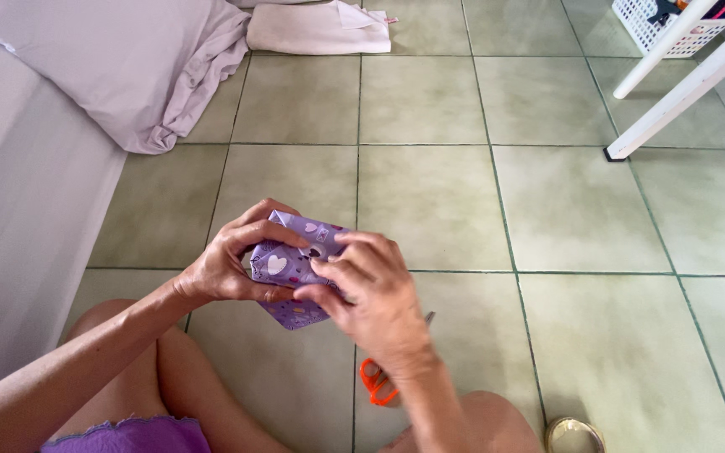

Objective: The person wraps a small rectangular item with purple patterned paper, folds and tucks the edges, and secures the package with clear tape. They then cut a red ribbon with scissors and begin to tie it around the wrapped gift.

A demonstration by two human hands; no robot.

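A small box wrapped in purple paper with white hearts (293, 267) is held above the green tiled floor, between my knees. My left hand (230, 260) grips its left side, thumb underneath and fingers over the top edge. My right hand (371, 294) presses its fingertips onto the folded paper at the box's right end. Orange-handled scissors (377, 385) lie on the floor beneath my right wrist, mostly hidden by the arm.
A bed with lilac sheets (86, 75) runs along the left. A folded white cloth (320, 29) lies on the floor at the back. White furniture legs (681, 84) and a white basket (673, 29) stand at the back right. A tape roll (575, 434) rests by my right knee.
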